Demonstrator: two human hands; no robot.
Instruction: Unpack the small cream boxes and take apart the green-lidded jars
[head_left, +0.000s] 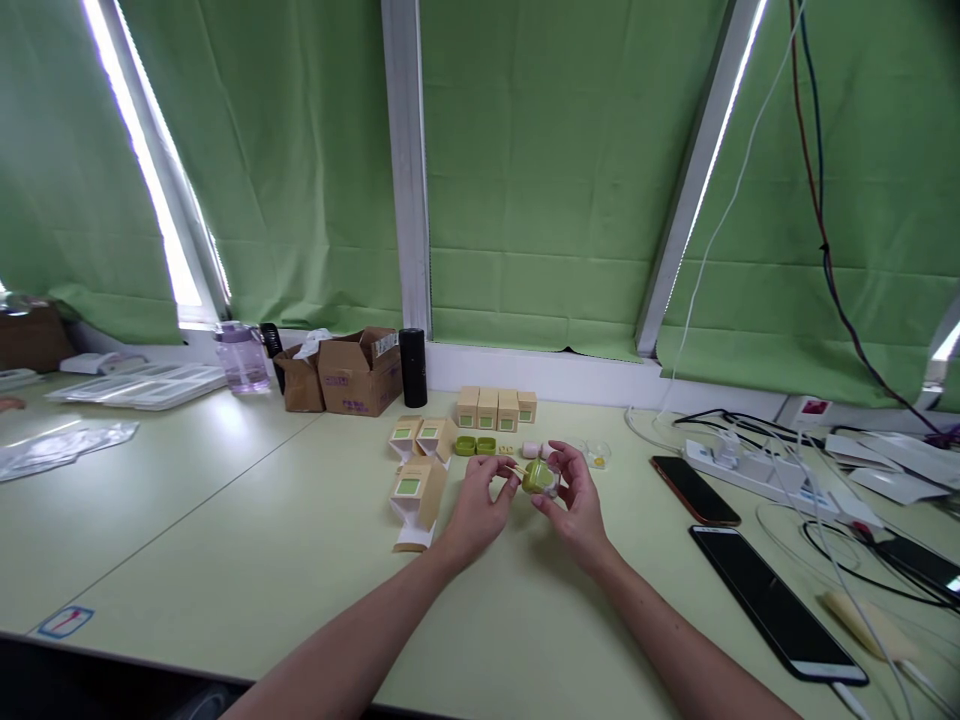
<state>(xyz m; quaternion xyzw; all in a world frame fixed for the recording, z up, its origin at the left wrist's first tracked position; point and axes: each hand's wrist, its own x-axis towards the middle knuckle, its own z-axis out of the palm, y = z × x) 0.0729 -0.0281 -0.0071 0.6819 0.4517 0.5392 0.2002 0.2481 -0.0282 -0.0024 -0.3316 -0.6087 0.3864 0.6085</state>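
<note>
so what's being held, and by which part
A small green item, by its right side in the right hand; the left hand pinches a thin tan piece.

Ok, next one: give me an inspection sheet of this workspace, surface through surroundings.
Surface: pale yellow-green tabletop, seam at left.
Work items: small rounded green object; small tan cardboard boxes with green labels.
Clutter: large black-screened phone, brown cardboard carton, translucent purple bottle.
Hands: right hand holds the green object; left hand is beside it, grip unclear.
Cables: dark cables hang at right; others surround the white plastic power strip.
Surroundings: green fabric blinds behind the table; co-workers' fingers at far left.
</note>
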